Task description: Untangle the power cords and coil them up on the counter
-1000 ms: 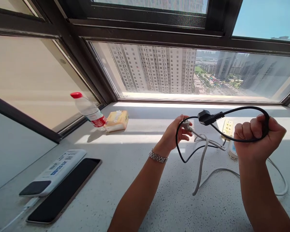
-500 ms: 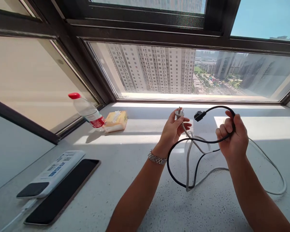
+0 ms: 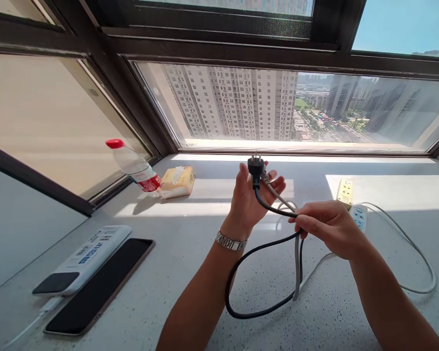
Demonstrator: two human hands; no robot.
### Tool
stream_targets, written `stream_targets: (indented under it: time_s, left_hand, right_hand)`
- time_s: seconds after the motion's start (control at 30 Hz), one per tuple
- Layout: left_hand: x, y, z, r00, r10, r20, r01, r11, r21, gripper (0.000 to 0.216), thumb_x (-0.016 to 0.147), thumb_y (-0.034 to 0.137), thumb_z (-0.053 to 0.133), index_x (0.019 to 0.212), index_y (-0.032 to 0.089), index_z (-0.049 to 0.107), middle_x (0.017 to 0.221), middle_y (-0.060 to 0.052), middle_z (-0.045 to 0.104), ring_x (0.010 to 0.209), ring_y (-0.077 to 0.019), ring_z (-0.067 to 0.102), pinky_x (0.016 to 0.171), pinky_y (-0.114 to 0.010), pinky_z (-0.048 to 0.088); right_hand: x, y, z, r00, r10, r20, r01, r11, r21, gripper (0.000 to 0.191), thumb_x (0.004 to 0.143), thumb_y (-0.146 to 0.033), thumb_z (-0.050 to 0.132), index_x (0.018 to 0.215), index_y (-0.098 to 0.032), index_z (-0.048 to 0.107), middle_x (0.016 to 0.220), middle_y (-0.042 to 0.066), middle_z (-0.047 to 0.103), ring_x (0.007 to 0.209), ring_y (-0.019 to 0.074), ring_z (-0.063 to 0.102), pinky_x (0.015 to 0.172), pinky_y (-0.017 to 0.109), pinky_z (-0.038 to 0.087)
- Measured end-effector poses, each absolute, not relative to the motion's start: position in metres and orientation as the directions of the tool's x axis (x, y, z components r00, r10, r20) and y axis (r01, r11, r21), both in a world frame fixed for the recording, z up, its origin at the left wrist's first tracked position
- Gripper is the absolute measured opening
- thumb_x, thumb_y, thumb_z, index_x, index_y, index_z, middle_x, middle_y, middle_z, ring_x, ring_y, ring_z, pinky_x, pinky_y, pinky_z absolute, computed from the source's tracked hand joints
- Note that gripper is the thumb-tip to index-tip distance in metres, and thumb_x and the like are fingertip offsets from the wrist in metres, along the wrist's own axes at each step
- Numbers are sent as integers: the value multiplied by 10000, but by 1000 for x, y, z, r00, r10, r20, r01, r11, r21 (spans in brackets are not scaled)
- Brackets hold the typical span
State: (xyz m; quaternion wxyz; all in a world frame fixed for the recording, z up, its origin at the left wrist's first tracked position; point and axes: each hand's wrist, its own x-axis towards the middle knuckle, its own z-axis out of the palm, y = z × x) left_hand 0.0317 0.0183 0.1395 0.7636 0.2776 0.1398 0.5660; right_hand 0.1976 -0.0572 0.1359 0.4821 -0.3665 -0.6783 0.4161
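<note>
The black plug [image 3: 256,168] is held upright in the closed left hand [image 3: 249,202]. Its black cord [image 3: 256,243] and a grey cord [image 3: 296,263] are pinched by the right hand [image 3: 327,226], looping down to the counter [image 3: 190,273].

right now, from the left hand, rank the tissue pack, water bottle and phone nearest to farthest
Measured from the left hand in the head view:
1. Tissue pack, just to its left on the counter.
2. Water bottle, farther left beside the tissues, by the window.
3. Phone, far left, close to the person.
</note>
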Motion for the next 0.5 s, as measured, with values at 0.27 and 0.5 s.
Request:
stream_targets:
  time_s: [0.27,0.5]
  left_hand:
    - [6,9,167,212,972,100,-901,155,406,195,988,140,397,966,140,591,669,45,489,378,19,388,357,-70,327]
    - [-12,13,273,14,972,236,-854,-111,508,252,1038,263,363,1140,115,541,571,82,342,323,23,258,278,-55,184]
  right_hand:
    - [192,-37,98,-162,830,534,341,555,-759,905,629,-760,692,1333,-213,533,1283,154,558,1144,298,554,930,422,486]
    - [221,-32,28,-584,805,-105,641,378,-668,849,694,-605,748,1393,-197,492,1181,145,634,1074,293,577,868,377,453]
